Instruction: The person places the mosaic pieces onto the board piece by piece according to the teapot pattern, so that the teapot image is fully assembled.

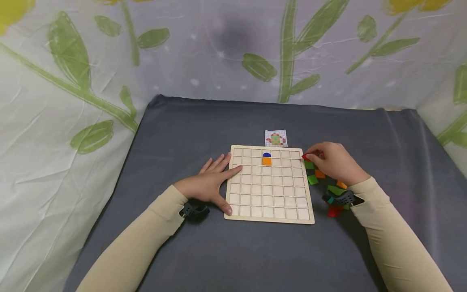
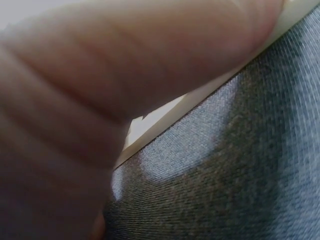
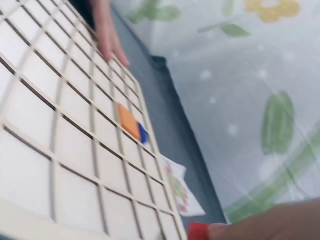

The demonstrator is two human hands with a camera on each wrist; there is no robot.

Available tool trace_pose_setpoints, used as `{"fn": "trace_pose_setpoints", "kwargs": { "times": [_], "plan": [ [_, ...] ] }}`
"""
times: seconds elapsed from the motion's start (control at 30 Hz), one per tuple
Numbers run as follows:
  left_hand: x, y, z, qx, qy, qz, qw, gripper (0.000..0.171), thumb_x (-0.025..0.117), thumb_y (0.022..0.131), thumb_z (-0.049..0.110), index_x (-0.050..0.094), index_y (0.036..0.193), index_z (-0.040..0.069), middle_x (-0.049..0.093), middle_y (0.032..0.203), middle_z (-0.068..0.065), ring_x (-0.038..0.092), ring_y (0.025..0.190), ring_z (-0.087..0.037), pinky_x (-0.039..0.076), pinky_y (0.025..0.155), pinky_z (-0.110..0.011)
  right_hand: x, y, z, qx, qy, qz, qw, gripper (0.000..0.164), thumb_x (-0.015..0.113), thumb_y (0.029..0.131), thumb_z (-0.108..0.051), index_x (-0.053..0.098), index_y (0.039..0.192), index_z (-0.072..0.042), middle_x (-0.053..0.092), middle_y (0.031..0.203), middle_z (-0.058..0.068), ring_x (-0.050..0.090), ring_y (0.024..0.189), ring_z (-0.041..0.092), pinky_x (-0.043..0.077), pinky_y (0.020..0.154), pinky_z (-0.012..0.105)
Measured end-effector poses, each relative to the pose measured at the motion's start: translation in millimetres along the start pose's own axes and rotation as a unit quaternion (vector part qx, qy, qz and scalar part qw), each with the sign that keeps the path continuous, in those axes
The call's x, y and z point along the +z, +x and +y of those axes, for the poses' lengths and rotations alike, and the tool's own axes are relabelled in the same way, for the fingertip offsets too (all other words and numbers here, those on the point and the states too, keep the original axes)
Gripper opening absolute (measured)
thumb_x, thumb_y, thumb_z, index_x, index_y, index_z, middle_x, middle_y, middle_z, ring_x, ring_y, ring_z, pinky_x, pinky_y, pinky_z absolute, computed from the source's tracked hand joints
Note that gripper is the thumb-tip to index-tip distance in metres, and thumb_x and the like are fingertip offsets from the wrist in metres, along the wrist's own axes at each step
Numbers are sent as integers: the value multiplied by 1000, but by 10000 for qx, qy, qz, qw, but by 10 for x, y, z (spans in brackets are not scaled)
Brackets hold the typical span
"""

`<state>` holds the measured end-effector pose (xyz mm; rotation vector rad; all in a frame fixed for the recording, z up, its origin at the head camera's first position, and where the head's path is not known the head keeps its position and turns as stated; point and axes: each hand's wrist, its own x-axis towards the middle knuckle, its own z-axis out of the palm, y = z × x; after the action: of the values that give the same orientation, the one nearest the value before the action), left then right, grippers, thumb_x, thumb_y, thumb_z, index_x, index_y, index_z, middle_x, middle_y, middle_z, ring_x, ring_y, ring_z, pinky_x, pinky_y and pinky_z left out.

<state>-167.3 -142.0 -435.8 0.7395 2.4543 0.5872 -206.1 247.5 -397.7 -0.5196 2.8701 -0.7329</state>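
Observation:
A wooden grid board lies on the dark cloth. My left hand rests spread along its left edge, thumb at the lower corner and fingers over the frame. In the left wrist view the thumb lies across the board's rim. At the board's upper right edge, my right hand pinches a small red piece; the red piece also shows at the fingertip in the right wrist view. Two pieces sit in the grid near the top: a blue half-round and, just below it, an orange square.
Loose green, orange and red pieces lie right of the board, among them a green piece, an orange square and a red piece, some under the right wrist. Behind the board lies a printed pattern card. Flowered curtain surrounds the table.

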Motion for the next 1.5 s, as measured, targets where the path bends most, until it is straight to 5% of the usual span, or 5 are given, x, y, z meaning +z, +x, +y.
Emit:
{"fn": "trace_pose_setpoints", "kwargs": {
  "times": [0.2,0.7,1.5],
  "plan": [
    [3,24,0,-42,-19,-49,10000,138,95,63,65,15,170,31,-21,175,-5,-20,161,-25,-15,127,-52,153,70,-140,-15,332,327,9989,17,68,104,-17,77,112,-6,75,87,9,50,50,20,43,47,34],
    [41,46,34,-46,12,-52,10000,137,95,64,65,15,170,33,-20,175,-4,-20,161,-24,-14,127,-52,502,275,-348,-252,176,293,9991,14,71,102,-19,80,106,-9,76,95,8,63,79,23,52,67,36],
    [5,31,8,-13,-50,-34,10000,138,95,63,66,16,170,31,-20,175,-5,-20,161,-27,-14,127,-55,622,301,-380,-795,172,210,9965,8,74,100,-12,76,96,-5,72,90,6,60,75,19,52,72,36]
  ]
}}
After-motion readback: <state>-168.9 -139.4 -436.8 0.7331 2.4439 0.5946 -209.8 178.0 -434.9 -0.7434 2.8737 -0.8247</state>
